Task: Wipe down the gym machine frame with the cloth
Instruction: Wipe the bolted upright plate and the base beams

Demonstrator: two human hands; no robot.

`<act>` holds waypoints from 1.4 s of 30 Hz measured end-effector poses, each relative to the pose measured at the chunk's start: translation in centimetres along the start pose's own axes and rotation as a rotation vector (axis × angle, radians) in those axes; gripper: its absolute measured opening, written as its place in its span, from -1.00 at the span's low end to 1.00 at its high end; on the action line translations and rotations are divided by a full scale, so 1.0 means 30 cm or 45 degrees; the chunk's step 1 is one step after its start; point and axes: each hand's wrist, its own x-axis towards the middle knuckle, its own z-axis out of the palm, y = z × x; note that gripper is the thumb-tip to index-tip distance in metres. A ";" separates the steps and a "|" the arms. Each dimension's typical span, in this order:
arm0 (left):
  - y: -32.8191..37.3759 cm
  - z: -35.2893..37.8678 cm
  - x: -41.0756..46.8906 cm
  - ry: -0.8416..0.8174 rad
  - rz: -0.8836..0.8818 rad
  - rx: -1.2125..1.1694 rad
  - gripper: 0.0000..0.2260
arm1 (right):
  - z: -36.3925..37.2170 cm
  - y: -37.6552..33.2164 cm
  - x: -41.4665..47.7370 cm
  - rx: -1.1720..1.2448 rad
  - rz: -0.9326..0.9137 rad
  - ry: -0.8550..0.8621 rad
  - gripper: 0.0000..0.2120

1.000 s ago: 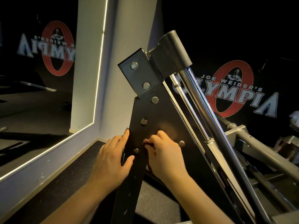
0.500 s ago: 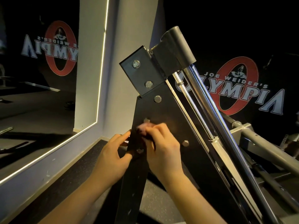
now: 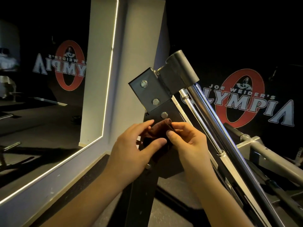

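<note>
Far left, a large wall mirror with a lit white LED edge strip reflects a reversed red-and-white Olympia logo. A plain white pillar stands just right of the mirror.

Near centre, the left hand is about half open. Its fingers are mostly straight, with the thumb laid across the lower part of a crumpled dark brown cloth, so the cloth sits between thumb and fingers. The cloth is bunched up between both hands. It is in front of the black steel frame upright of the gym machine and just under a silver hex bolt. Cannot tell if the cloth touches the metal. More bolts sit above on the angled black bracket.

The right hand pinches the cloth's right edge between thumb and index finger, with the other fingers curled behind.

Right of the hands, a grey cylindrical cap tops the shiny chrome guide rods, which slant down to the near right. On the far black wall is a red-and-white Joe Weider's Olympia logo. At far right is a grey painted metal arm of the machine.
</note>
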 end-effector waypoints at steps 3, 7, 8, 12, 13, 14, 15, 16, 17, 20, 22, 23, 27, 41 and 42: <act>0.020 0.002 0.057 0.053 0.081 0.020 -0.61 | 0.001 -0.045 0.038 0.030 -0.072 -0.086 -0.80; 0.039 -0.032 0.148 0.238 0.108 -0.010 -0.71 | -0.052 -0.090 0.104 -0.264 -0.360 -0.001 -0.82; 0.035 -0.048 0.180 0.281 0.137 -0.011 -0.73 | -0.081 -0.099 0.118 -0.359 -0.470 0.062 -0.83; -0.009 -0.074 0.337 0.512 0.441 0.268 -0.71 | -0.212 -0.096 0.175 -0.863 -0.880 0.431 -0.74; -0.014 -0.060 0.376 0.572 0.511 0.379 -0.70 | -0.233 -0.083 0.186 -0.917 -0.852 0.479 -0.69; -0.012 -0.036 0.409 0.625 0.571 0.473 -0.69 | -0.245 -0.065 0.190 -0.934 -0.781 0.501 -0.65; 0.003 -0.009 0.437 0.660 0.627 0.531 -0.70 | -0.246 -0.045 0.188 -0.930 -0.710 0.500 -0.62; 0.027 0.018 0.466 0.674 0.683 0.553 -0.72 | -0.240 -0.027 0.179 -0.915 -0.655 0.480 -0.62; 0.056 0.046 0.491 0.670 0.731 0.554 -0.73 | -0.236 -0.008 0.172 -0.895 -0.616 0.458 -0.62; 0.098 0.105 0.516 0.630 0.796 0.524 -0.72 | -0.236 0.029 0.166 -0.857 -0.601 0.432 -0.66; 0.055 0.121 0.482 0.558 0.897 0.602 -0.70 | -0.248 0.041 0.177 -0.841 -0.612 0.430 -0.67; 0.026 0.124 0.455 0.501 0.969 0.668 -0.68 | -0.252 0.046 0.181 -0.844 -0.615 0.428 -0.67; 0.014 0.108 0.404 0.418 1.051 0.787 -0.68 | -0.261 0.066 0.153 -0.897 -0.623 0.421 -0.62; -0.168 0.129 0.057 0.210 0.734 0.713 -0.70 | -0.208 0.296 -0.140 -0.812 -0.533 0.223 -0.55; -0.180 0.128 0.030 0.197 0.696 0.683 -0.70 | -0.198 0.301 -0.151 -0.781 -0.513 0.216 -0.52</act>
